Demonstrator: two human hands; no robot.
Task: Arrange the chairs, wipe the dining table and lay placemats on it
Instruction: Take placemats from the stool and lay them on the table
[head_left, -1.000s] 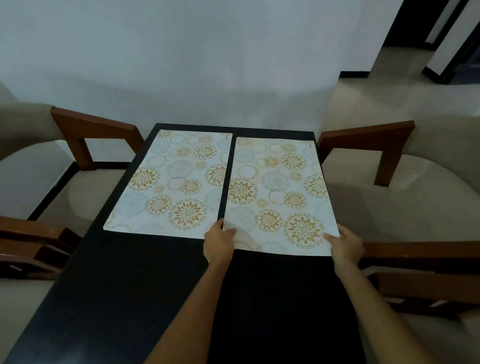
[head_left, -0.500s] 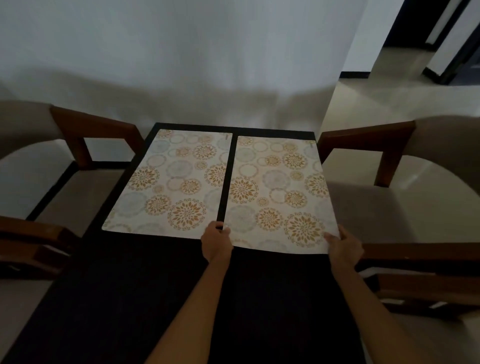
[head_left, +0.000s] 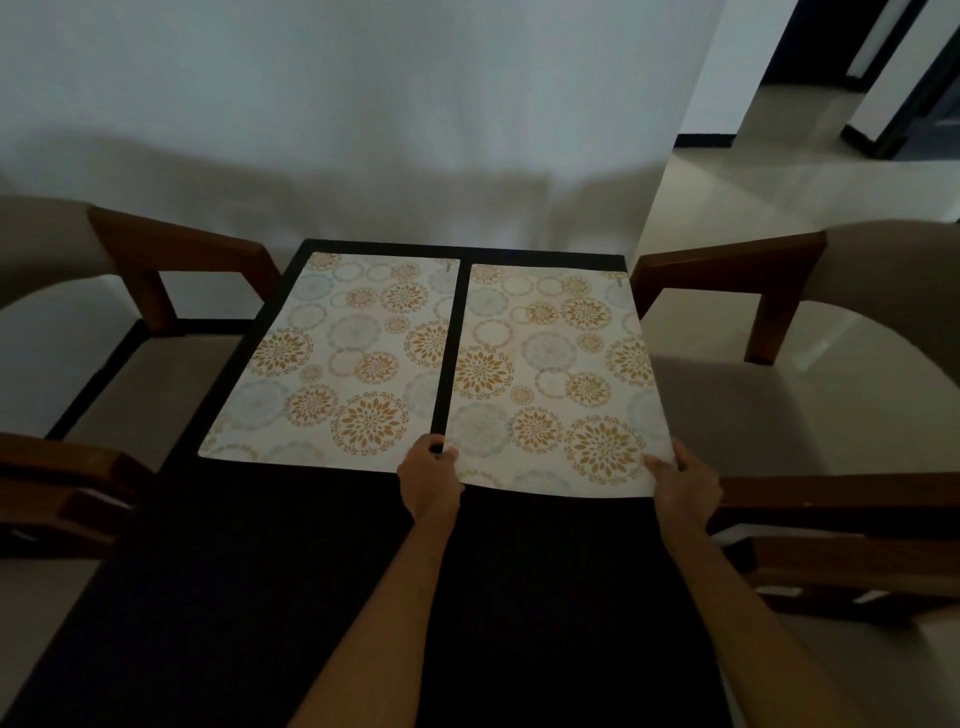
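Two floral placemats lie side by side on the far half of the dark bench (head_left: 260, 597), a narrow strip of bare surface between them. The left hand (head_left: 430, 480) pinches the near left corner of the right placemat (head_left: 550, 374); the right hand (head_left: 684, 480) pinches its near right corner. The left placemat (head_left: 343, 358) lies flat and untouched. Wooden armchairs (head_left: 779, 291) flank both sides.

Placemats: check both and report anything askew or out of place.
The right placemat sits nearer than the left placemat, so their near edges don't line up. Its right side overhangs the table edge. Both hands, left hand and right hand, hold its near corners.
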